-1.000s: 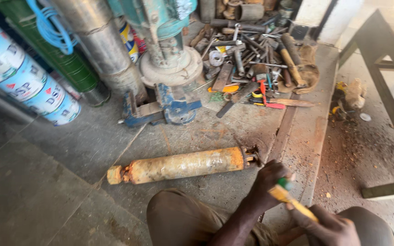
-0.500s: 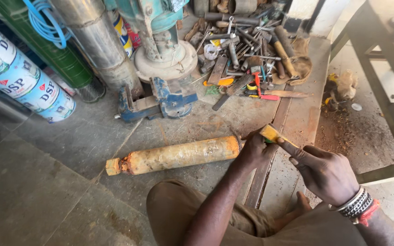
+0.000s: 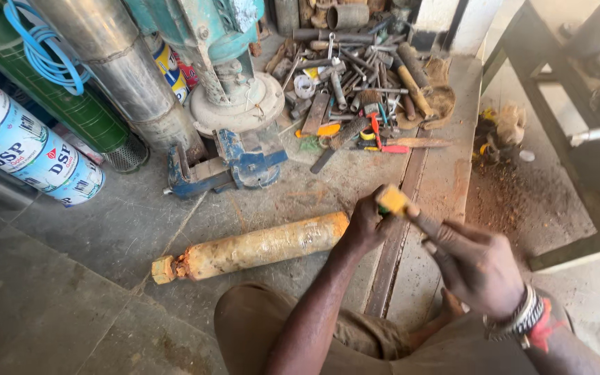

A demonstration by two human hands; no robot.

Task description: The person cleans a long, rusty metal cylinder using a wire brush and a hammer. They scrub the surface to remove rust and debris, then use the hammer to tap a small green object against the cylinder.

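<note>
Left hand (image 3: pixel 368 223) is gripping the near end of the rusty cylinder (image 3: pixel 251 247), which is lying on the concrete floor (image 3: pixel 71 298). Right hand (image 3: pixel 477 267) is clenching a yellow-tipped tool (image 3: pixel 403 208) (type unclear) beside it. Blue vise (image 3: pixel 227 163) is sitting behind.

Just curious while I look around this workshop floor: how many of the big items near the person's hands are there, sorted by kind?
Rusty yellow cylinders: 1
Blue bench vises: 1
Yellow-tipped tools, held in the right hand: 1
Printed blue-and-white cylinders: 2
Coils of blue hose: 1
Total: 6
The left hand grips the rusty cylinder's end; the pile of loose hand tools is too jumbled to count.
</note>
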